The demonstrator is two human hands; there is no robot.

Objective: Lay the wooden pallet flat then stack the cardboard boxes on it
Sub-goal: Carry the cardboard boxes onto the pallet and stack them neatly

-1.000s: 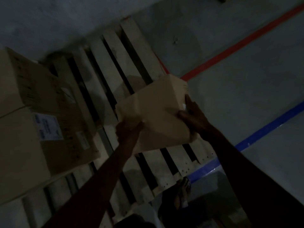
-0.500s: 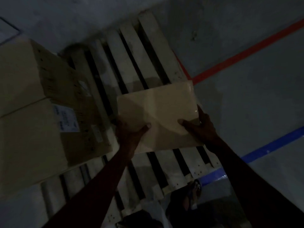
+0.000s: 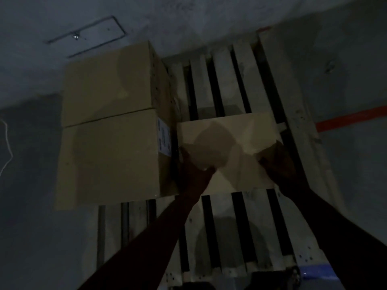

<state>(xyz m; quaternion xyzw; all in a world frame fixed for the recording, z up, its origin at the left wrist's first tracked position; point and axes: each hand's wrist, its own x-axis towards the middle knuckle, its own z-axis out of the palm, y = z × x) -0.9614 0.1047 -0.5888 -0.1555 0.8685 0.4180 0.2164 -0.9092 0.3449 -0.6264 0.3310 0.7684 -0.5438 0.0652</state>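
The scene is dim. A wooden pallet (image 3: 222, 84) lies flat on the floor, its pale slats running away from me. Two large cardboard boxes, a far one (image 3: 109, 80) and a near one (image 3: 109, 160) with a white label, stand on its left side. A smaller pale cardboard box (image 3: 236, 132) sits flat on the slats right beside the near large box. My left hand (image 3: 192, 166) grips its near left corner and my right hand (image 3: 276, 160) its near right corner. Whether the box rests fully on the pallet I cannot tell.
Grey concrete floor surrounds the pallet. A red floor line (image 3: 351, 118) runs at the right and a blue line (image 3: 318, 271) at the bottom right. A rectangular floor hatch (image 3: 88, 34) lies at the far left. A thin white cord (image 3: 6, 147) shows at the left edge.
The small box has gone from tilted in the air to flat on the slats, closer to the large boxes. My view has swung so the pallet looks nearly straight.
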